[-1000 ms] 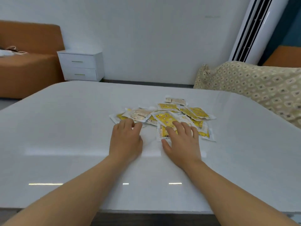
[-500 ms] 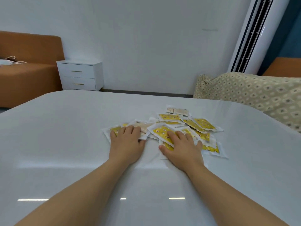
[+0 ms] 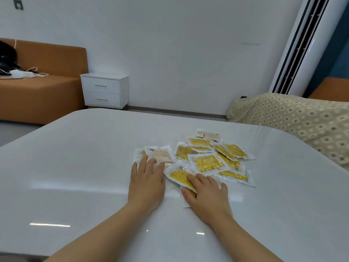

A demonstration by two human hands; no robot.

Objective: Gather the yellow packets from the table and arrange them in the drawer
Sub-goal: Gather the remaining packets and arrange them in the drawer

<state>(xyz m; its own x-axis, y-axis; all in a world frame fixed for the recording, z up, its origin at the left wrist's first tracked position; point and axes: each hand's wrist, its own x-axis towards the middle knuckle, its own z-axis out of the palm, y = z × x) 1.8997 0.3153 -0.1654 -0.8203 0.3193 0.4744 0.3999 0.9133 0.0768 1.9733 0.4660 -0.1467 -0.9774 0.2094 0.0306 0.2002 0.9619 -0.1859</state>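
Note:
Several yellow packets [image 3: 206,163] in clear wrappers lie in a loose overlapping pile on the white table [image 3: 79,167], right of centre. My left hand [image 3: 146,183] lies flat at the pile's left end, fingertips pressing on a face-down packet [image 3: 160,155]. My right hand [image 3: 205,194] lies flat on the pile's near edge, its fingers covering a packet [image 3: 178,174] whose corner shows under the thumb. A white two-drawer cabinet [image 3: 105,90] stands against the far wall, both drawers closed.
An orange sofa [image 3: 37,91] with cables and a dark bag stands at the far left. A patterned beige cushion [image 3: 294,118] borders the table's right side. A tall white air conditioner [image 3: 302,46] stands at the back right.
The view has tilted up and the pile sits lower and nearer. Both hands stay flat on the packets, and the near packets have slid a little toward me under them.

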